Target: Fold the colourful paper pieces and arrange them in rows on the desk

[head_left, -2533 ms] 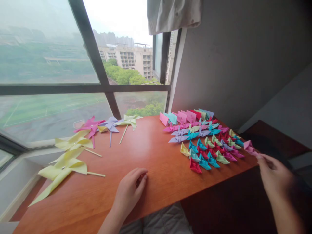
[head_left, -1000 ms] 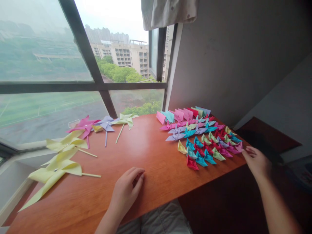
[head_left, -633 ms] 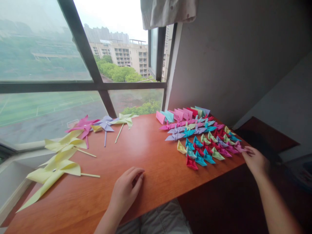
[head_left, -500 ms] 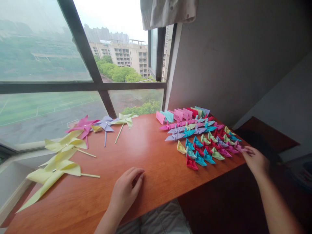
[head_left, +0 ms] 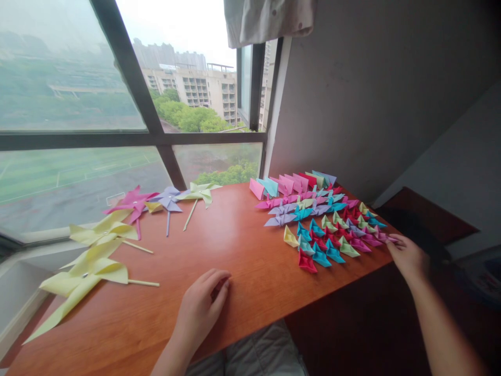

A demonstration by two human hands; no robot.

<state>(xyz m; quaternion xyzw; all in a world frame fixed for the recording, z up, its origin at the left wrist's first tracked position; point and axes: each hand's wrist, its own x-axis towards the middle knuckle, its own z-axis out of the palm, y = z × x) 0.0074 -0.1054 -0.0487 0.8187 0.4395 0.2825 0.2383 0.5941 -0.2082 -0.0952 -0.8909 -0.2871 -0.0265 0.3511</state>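
Note:
Rows of small folded paper pieces [head_left: 324, 224] in pink, blue, red, green and purple cover the right end of the reddish wooden table [head_left: 242, 250]. My right hand [head_left: 407, 257] is at the table's right edge, fingertips closed on a pink folded piece [head_left: 384, 238] that lies at the end of a row. My left hand [head_left: 200, 308] rests on the table near the front edge, fingers loosely curved, holding nothing.
Paper pinwheels on sticks lie at the left: two yellow ones [head_left: 88, 266], a pink [head_left: 133, 204], a purple [head_left: 169, 199] and a green [head_left: 199, 193]. A window [head_left: 78, 104] runs behind the table, a grey wall [head_left: 371, 94] to the right. Dark furniture [head_left: 428, 222] stands beyond the table's right edge.
My right hand brought the pink folded piece from the air right of the table to the end of a row. My left hand has stayed put.

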